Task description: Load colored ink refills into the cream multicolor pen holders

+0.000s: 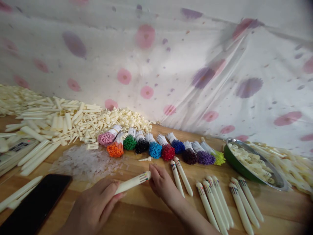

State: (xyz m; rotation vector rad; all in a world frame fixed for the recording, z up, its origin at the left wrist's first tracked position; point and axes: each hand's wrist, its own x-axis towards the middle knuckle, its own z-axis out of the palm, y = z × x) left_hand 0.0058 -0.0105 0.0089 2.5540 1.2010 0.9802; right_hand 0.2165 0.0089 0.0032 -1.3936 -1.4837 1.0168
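Observation:
My left hand [94,207] is closed around the lower end of a cream multi-colour pen barrel [133,182], holding it slanted above the wooden table [146,209]. My right hand [161,182] has its fingers curled at the pen's tip end, touching it. Just beyond lies a row of bundled refills with coloured ends, from pink [107,137] through orange, green, black, blue [154,148], red and purple to yellow-green [217,156]. A single small white piece [146,159] lies in front of the bundles.
Several finished pens [215,204] lie in a row at the right. A green-rimmed bowl [232,160] holds cream parts. Heaps of cream barrels and clips [63,119] fill the back left, with clear small parts [83,161]. A black phone [34,205] lies front left. A flowered cloth [171,65] hangs behind.

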